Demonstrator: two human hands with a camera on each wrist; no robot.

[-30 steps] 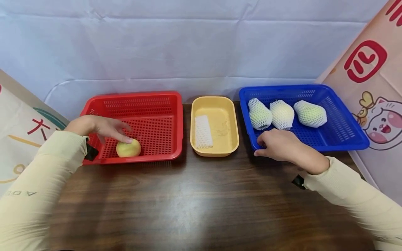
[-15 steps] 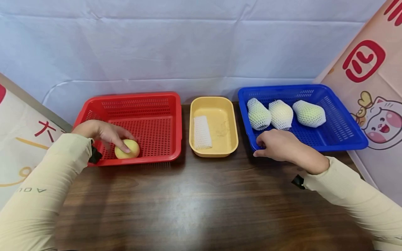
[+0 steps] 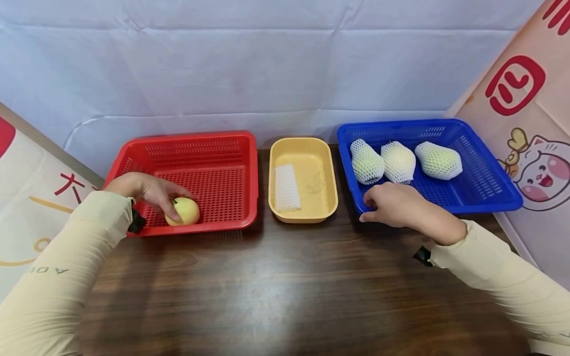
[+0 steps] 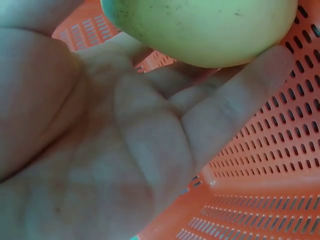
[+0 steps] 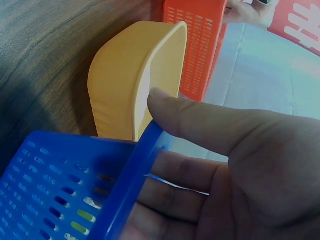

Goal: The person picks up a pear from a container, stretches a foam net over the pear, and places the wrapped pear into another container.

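My left hand [image 3: 153,192] reaches into the red basket [image 3: 251,198] and grips a round pale yellow fruit [image 3: 189,211] near the front wall. The thumb lies over the near side of the fruit, and a small dark stem hollow shows at its top. From the left wrist, the fruit [image 4: 215,30] looks yellow-green with dark specks, fingers curved along its underside. My right hand [image 3: 394,203] holds the front left corner of the blue basket [image 3: 490,198]. In the right wrist view, the thumb lies at the basket's rim [image 5: 132,185], with several fingers on the rim's other side.
Three fruits [image 3: 399,162] in white foam nets lie in the blue basket. Between the baskets stands a yellow tray [image 3: 318,198] with a flat white foam net [image 3: 288,188] in it. The dark wood table [image 3: 267,287] extends in front; a pale cloth [image 3: 249,69] hangs behind.
My left hand has lowered onto the fruit, its thumb moving from the top to the near side. The fruit has turned, bringing its stem hollow into view. My right hand stays at the blue basket.
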